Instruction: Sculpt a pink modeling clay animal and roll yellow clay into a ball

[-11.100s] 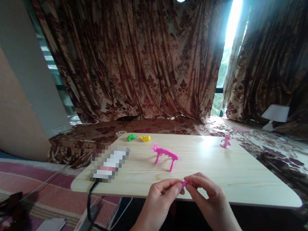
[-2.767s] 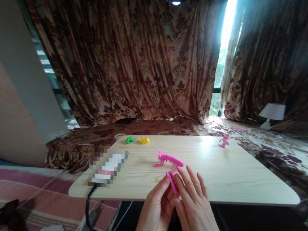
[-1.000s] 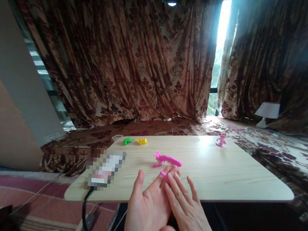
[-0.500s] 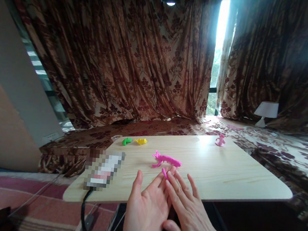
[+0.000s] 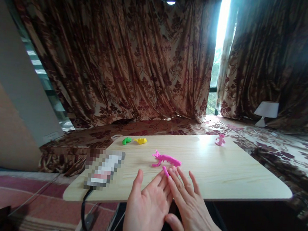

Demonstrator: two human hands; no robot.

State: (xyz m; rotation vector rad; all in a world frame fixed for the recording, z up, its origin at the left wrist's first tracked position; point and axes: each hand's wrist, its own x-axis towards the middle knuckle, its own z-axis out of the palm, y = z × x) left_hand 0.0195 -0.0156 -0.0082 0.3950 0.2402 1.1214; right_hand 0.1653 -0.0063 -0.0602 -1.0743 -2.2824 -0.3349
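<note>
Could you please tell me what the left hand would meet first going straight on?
The left hand would likely first meet the long pink figure just ahead, though depth is unclear.

Near end of pink strip [image 5: 165, 171] hidden under right hand [image 5: 192, 208], left hand [image 5: 147, 207] cut near wrist by bottom edge, object [image 5: 105, 169] with black cable [image 5: 83, 208] blurred into coarse squares, details of green piece [image 5: 126, 141] too small to tell

A white lamp [image 5: 266, 109] stands before the curtain [image 5: 252, 67] (brown, floral).

Table [image 5: 235, 174], green lump [image 5: 126, 141], yellow lump [image 5: 141, 141], magenta figure [image 5: 169, 159], pink figurine [image 5: 220, 139]
</note>
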